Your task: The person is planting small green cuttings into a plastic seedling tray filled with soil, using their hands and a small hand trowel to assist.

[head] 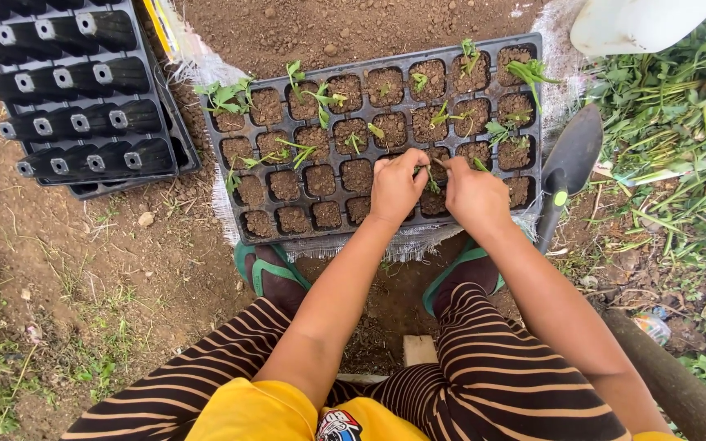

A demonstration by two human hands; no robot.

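Squatting over the seedling tray [230, 175], you work 2 hands together at its near edge. Your left hand [395, 189] and right hand [474, 196] pinch a small green seedling [432, 181] into a soil cell at 12 o'clock; keep its stem upright and firm the soil gently. A trowel [569, 159] lies at 2 o'clock, empty black trays [75, 90] at 10 o'clock.

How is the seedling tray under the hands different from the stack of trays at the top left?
The seedling tray lies cells-up, filled with soil and small green seedlings; the stacked trays lie bottoms-up, showing drain holes, with no soil or plants showing. Both hands, left hand and right hand, work in the filled one. Both are black plastic.
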